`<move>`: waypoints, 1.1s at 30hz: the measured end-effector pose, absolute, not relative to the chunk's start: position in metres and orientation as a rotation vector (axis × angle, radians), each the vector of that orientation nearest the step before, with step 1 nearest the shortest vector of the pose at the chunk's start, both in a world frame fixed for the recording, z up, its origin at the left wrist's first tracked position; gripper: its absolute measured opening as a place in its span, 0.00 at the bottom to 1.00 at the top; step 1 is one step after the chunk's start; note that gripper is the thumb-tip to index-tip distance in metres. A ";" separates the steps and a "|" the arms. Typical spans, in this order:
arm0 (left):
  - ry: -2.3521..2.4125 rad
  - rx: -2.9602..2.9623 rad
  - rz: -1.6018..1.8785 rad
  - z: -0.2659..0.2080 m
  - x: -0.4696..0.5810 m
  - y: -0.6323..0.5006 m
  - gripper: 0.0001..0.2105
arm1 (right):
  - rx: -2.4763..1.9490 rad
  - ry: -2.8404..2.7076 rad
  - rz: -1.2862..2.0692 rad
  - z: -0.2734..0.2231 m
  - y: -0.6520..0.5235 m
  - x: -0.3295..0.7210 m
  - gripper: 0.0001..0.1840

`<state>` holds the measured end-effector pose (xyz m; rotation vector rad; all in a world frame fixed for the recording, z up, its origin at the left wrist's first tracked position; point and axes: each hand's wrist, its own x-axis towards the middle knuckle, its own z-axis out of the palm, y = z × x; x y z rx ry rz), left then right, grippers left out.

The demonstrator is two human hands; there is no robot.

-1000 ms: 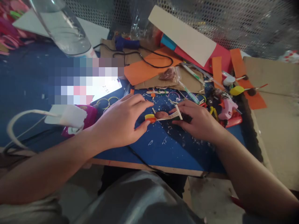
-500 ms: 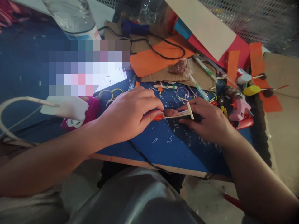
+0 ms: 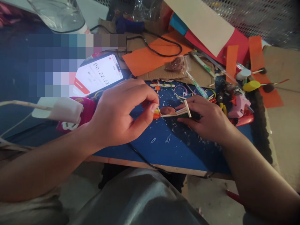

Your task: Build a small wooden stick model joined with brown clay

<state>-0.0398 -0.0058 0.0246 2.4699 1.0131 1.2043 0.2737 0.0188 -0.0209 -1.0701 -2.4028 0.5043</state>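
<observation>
My right hand (image 3: 206,120) is closed around a small model made of pale sticks (image 3: 180,111). A short crossbar stands at the model's right end, and a brown rounded piece (image 3: 167,110) sits toward its left. Orange and yellow bits (image 3: 156,115) show at the left tip. There, my left hand (image 3: 125,112) pinches with thumb and index finger; what lies between the fingertips is too small to make out. A dark green part under the model is mostly hidden by my right fingers.
A phone (image 3: 100,75) showing a timer lies left, behind a white charger plug (image 3: 57,109) on a pink power block (image 3: 90,106). Orange paper (image 3: 140,62), a pink glue gun (image 3: 240,106) and a bottle (image 3: 63,18) surround the scrap-strewn blue tabletop (image 3: 161,147).
My left hand has turned and drawn back slightly left, its thumb and index now showing at the model's tip. The right hand still holds the model. The view has shifted, showing more of the phone.
</observation>
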 end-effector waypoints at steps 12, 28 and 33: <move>1.063 2.528 1.055 0.025 -0.043 -0.003 0.05 | -1.082 -2.399 0.491 -0.021 0.019 0.274 0.12; 1.288 2.512 0.677 0.011 -0.036 -0.003 0.12 | -1.088 -2.384 0.528 -0.022 0.019 0.274 0.13; 1.218 2.457 0.777 0.017 -0.036 -0.004 0.10 | -1.116 -2.377 0.538 -0.022 0.019 0.274 0.12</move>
